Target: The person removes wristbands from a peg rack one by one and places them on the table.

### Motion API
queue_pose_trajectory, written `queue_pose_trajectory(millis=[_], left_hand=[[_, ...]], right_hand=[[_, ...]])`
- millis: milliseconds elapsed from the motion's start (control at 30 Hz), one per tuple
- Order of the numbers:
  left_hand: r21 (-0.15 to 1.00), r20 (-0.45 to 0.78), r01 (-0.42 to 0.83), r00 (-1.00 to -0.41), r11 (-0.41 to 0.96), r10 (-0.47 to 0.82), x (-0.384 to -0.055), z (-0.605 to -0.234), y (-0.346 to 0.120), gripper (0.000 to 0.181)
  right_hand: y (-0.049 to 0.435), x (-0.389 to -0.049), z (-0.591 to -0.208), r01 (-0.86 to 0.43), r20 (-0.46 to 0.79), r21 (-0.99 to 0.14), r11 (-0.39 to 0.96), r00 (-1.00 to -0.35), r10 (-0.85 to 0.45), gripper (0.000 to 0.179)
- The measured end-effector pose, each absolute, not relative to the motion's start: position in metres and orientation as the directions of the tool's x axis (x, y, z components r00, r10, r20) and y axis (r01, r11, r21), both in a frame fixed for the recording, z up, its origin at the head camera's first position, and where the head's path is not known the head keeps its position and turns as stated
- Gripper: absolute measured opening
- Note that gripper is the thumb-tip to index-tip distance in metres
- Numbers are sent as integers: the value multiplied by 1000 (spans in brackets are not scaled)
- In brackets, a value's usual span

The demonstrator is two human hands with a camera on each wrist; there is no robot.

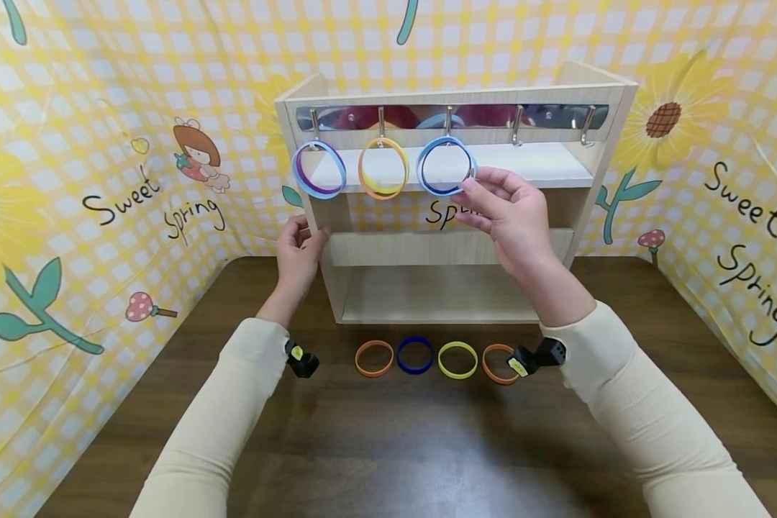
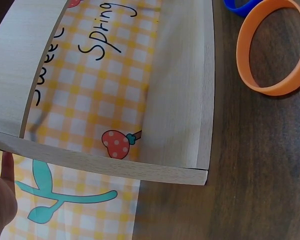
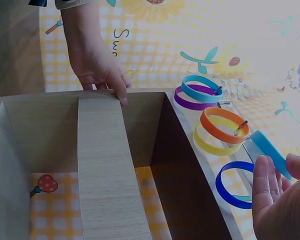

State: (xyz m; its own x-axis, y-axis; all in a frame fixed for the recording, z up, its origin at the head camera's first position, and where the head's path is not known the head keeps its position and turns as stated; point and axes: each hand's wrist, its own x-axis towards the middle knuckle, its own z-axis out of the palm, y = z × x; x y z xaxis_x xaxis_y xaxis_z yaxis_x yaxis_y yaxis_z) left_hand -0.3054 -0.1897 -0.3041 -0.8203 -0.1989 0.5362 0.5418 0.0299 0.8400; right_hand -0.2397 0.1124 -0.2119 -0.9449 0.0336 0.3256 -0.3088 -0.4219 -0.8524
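My right hand [image 1: 521,219] pinches a light blue silicone wristband [image 3: 270,152] between thumb and fingers at the third hook [image 1: 450,119] of a small wooden shelf unit [image 1: 421,248]. A dark blue wristband [image 3: 221,186] hangs at that same hook, behind the light blue one. With the thumb at its front edge, my left hand [image 1: 296,252] holds the unit's left side panel [image 2: 90,159]. On the first hook hang a light blue and a purple wristband [image 3: 184,102]; an orange wristband [image 3: 210,125] and a yellow one [image 3: 202,145] hang together on the second.
On the brown table [image 1: 388,446], before the unit, lies a row of wristbands: orange [image 1: 374,375], dark blue [image 1: 415,373], yellow [image 1: 457,377] and another orange one [image 1: 492,374], partly behind the right wrist camera [image 1: 537,356]. Two more hooks [image 1: 516,126] stand at the right. Checked cloth surrounds the table.
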Motion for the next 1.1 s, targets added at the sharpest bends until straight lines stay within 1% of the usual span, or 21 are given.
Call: queue_pose_trajectory(millis=[133, 300, 333, 467, 533, 700, 833, 967, 1100], left_hand=[[840, 535, 541, -821, 29, -197, -305, -305, -190, 18], [841, 535, 539, -823, 35, -192, -304, -305, -190, 30], [841, 535, 539, -823, 34, -192, -304, -305, -190, 30], [842, 533, 539, -823, 25, -198, -304, -305, -189, 19], [841, 534, 541, -822, 20, -198, -304, -305, -189, 17], [838, 538, 545, -820, 22, -197, -304, -304, -189, 17], [846, 526, 532, -826, 31, -203, -303, -304, -190, 17], [848, 523, 528, -828, 32, -203, -303, -303, -189, 18], [848, 524, 529, -828, 33, -202, -303, -302, -189, 19]], right_hand=[[113, -240, -212, -316, 339, -843, -436, -941, 27, 19], [113, -239, -210, -317, 341, -843, -434, -940, 24, 20], [113, -239, -210, -318, 342, -844, -431, -939, 23, 20], [114, -238, -209, -320, 343, -847, -425, -939, 24, 20], [114, -239, -208, -319, 343, -846, -428, -939, 24, 21], [113, -239, -207, -315, 340, -843, -436, -940, 22, 23], [114, -239, -208, -306, 338, -837, -453, -941, 12, 21], [118, -236, -210, -299, 342, -828, -475, -940, -5, 24], [125, -231, -213, -300, 353, -832, -467, -935, -27, 30]])
